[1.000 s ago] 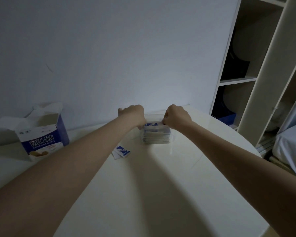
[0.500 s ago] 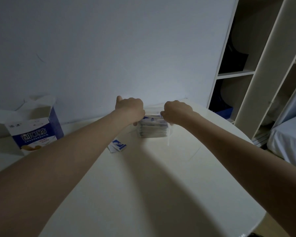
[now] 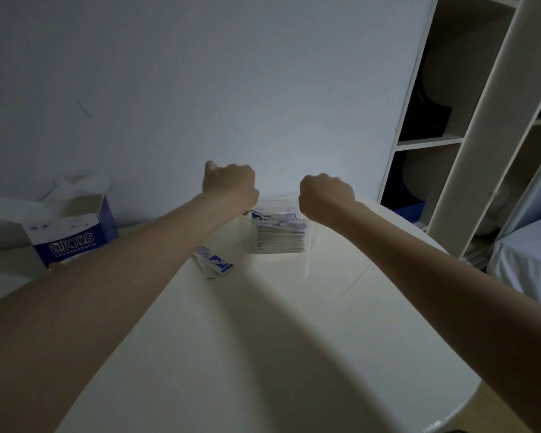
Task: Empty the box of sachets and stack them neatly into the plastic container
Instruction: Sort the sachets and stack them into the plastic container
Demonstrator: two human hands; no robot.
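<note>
A clear plastic container [image 3: 275,204] stands at the far middle of the white round table [image 3: 263,339], filled with a stack of blue-and-white sachets [image 3: 280,237]. My left hand [image 3: 228,185] hovers at the container's upper left corner, fingers curled, with nothing seen in it. Above the upper right corner, my right hand [image 3: 325,195] is a fist, clear of the sachets. A few loose sachets [image 3: 214,262] lie on the table just left of the container. The opened blue-and-white box [image 3: 72,226] stands far left by the wall.
A white wall runs behind the table. Open shelving [image 3: 450,120] stands to the right, with a blue bin [image 3: 408,210] low inside it. A bed corner [image 3: 528,260] shows at the right edge.
Both hands lifted off the top of the sachet stack and moved apart, left hand leftward and right hand rightward. The container and loose sachets stayed put.
</note>
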